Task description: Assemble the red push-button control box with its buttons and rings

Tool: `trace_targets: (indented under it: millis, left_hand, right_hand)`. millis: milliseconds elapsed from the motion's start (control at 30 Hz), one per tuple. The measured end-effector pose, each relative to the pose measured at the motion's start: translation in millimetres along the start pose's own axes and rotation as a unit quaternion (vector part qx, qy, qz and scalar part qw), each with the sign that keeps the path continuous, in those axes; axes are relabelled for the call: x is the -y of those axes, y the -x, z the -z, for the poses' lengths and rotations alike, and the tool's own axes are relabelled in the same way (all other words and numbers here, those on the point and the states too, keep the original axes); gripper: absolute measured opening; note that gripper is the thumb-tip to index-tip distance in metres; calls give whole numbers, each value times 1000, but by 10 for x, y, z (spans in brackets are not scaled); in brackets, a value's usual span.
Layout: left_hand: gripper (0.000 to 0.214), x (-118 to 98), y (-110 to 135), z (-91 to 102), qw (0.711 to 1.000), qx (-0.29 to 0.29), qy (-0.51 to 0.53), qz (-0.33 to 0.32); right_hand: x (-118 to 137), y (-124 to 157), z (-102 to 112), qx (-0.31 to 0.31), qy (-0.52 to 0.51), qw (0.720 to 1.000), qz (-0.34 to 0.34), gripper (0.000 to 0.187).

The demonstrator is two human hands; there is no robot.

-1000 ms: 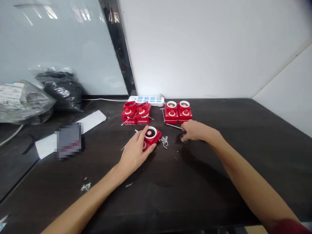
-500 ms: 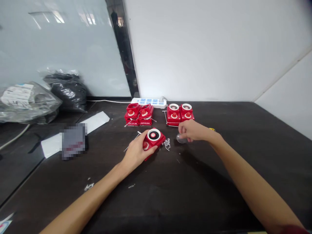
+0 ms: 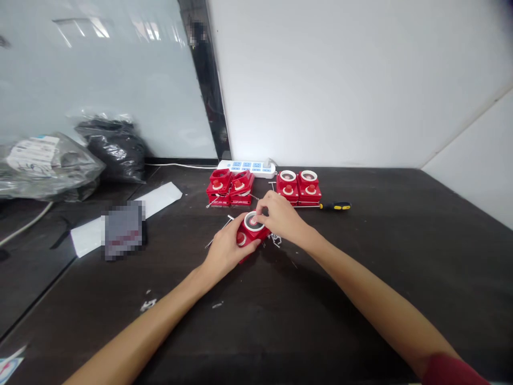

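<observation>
Dark work surface (image 3: 401, 278) runs back to a white wall (image 3: 340, 80), with a white power strip (image 3: 246, 168) along its far edge and bagged goods (image 3: 48, 166) on the lower ledge to the left. Two groups of red push-button housings stand near the strip: a loose, tilted cluster (image 3: 228, 187) and a squared-up block of units (image 3: 298, 186) with white rings and red mushroom buttons. A yellow-and-black screwdriver (image 3: 334, 206) lies just right of that block.

Nearer the person, a single red housing (image 3: 249, 235) sits on the surface between both hands. The left hand (image 3: 228, 251) wraps it from the near side, closed firmly around it with the fingers over its top edge. The right hand (image 3: 282, 216) reaches across, its fingertips (image 3: 259, 209) bunched on the white ring (image 3: 253, 220); whether they pinch something small, I cannot tell. Small metal bits (image 3: 274, 240) lie just beside the housing.

Work this fine likely goes best with the left palm steady, so the housing cannot skate, and the right fingertips pressing squarely on the ring
</observation>
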State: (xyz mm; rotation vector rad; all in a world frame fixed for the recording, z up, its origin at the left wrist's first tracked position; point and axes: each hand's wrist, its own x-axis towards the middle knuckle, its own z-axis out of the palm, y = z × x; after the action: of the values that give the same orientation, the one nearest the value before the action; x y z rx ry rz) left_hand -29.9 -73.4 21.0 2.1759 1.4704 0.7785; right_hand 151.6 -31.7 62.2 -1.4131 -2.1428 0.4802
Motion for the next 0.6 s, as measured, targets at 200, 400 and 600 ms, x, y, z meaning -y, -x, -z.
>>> trace_targets:
  millis: [200,400,600]
  left_hand:
    - [62,-24,25,14,1000,-5,14,-3]
    - [52,5,19,25,999,0,7,-47]
    - [52,35,7,33,998,6,-7,-69]
  right_hand:
    - [-94,2,-57,13,-43,999,2,10]
    - [-102,106,34,49,-29,996,67,22]
    - [-55,186,121,48,-6,997,68,23]
